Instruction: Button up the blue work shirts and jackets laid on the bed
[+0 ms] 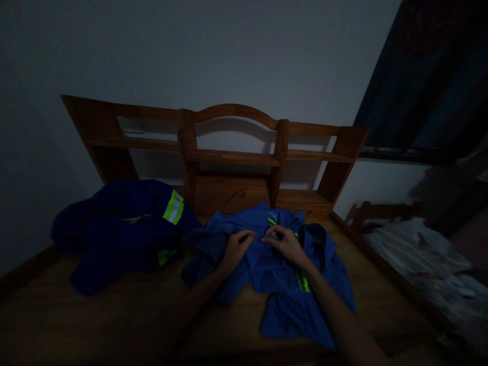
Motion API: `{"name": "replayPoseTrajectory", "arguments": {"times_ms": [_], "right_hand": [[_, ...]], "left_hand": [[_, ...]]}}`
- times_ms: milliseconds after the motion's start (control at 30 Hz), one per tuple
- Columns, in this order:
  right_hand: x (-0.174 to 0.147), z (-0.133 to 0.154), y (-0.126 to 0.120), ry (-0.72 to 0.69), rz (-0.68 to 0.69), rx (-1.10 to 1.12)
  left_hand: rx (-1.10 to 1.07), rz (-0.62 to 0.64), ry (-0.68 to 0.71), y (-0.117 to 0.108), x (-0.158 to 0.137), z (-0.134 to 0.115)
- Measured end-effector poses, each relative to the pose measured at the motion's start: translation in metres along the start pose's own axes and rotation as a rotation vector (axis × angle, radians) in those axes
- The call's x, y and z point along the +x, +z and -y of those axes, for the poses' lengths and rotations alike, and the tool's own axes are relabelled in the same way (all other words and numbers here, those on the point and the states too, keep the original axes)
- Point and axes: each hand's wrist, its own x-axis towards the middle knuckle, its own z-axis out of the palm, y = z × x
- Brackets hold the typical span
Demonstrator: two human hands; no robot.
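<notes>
A blue work jacket (267, 274) with yellow-green reflective strips and pale lettering lies crumpled on the wooden table (224, 325). Over its upper middle, my left hand (238, 249) pinches the fabric between thumb and fingers. Just to the right, my right hand (284, 244) also has its fingertips closed on the cloth. A small gap separates the two hands. The dim light hides the exact bit of cloth, or any fastening, between the fingers. One sleeve of the jacket spreads toward the table's front edge.
A darker blue garment (122, 229) with reflective bands is heaped on the left. Behind stands a wooden shelf unit (236, 158) against the wall. To the right, beyond the table's raised edge, lie white plastic bags (423, 249) near a wooden chair back (385, 211). A dark curtain (430, 86) hangs upper right.
</notes>
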Motion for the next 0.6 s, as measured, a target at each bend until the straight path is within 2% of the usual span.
{"name": "replayPoseTrajectory", "arguments": {"times_ms": [233,367,467,600], "right_hand": [[-0.001,0.003,0.001,-0.005,-0.030,0.002],[-0.002,0.004,0.001,-0.010,-0.049,-0.077],[-0.002,0.004,-0.001,-0.012,-0.165,-0.176],[-0.001,0.000,-0.006,0.069,-0.453,-0.277]], "left_hand": [[-0.049,0.080,0.005,-0.005,0.000,-0.004],[-0.032,0.101,0.030,-0.003,-0.005,-0.007],[0.127,-0.012,0.095,0.002,-0.009,-0.011],[0.354,-0.189,0.232,0.005,-0.009,-0.014]]}}
